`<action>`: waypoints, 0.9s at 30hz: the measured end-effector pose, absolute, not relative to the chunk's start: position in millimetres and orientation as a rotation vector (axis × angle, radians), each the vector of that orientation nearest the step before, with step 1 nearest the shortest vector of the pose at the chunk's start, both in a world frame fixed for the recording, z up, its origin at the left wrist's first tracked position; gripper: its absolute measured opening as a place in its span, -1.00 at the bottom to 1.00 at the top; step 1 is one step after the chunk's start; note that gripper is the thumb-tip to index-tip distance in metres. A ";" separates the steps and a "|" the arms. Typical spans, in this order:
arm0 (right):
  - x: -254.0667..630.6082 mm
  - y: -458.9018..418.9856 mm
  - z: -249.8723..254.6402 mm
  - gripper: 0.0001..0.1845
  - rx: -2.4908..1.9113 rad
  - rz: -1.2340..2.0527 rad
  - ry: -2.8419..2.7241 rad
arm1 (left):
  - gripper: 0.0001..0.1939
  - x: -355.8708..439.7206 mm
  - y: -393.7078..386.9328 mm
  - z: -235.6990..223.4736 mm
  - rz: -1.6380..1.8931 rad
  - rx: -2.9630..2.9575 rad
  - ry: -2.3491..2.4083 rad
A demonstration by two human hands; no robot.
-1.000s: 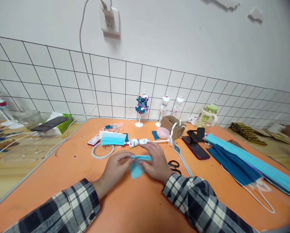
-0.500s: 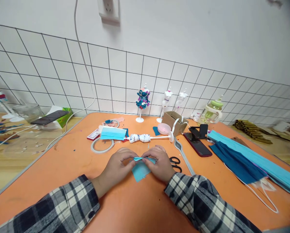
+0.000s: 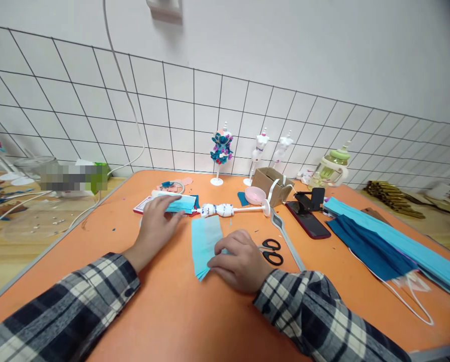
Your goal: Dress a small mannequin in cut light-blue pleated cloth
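Note:
A light blue pleated piece of thin cloth stands out in front of me, its folds fanning at the lower end. My right hand grips its right edge with curled fingers. My left hand is off that piece, with fingers and thumb apart, over the near side of a small blue-and-white cloth stack. Whether its fingertips touch the stack I cannot tell. Just beyond the pleated piece a white miniature dress form lies on its side. Black-handled scissors lie right of my right hand.
On the orange table lie a tape measure, a phone, a dark blue mask and long light blue cloth. Behind are a pink dish, a cardboard box, a flower-covered dress form and a green-lidded bottle.
My left hand has let go of the pleated cloth and moved left and away toward the cloth stack. The pleated cloth has turned lengthwise and opened out, staying with my right hand. The view has tilted down.

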State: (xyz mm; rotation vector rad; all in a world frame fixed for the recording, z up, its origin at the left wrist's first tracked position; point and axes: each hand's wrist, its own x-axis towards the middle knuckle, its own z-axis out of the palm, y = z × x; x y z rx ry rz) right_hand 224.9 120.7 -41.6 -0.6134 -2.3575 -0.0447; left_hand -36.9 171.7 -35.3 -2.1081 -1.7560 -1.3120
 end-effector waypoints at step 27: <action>235.9 146.3 -50.8 -0.92 -0.988 0.548 -2.529 | -0.88 15.5 95.4 -33.4 -0.518 -2.842 -1.809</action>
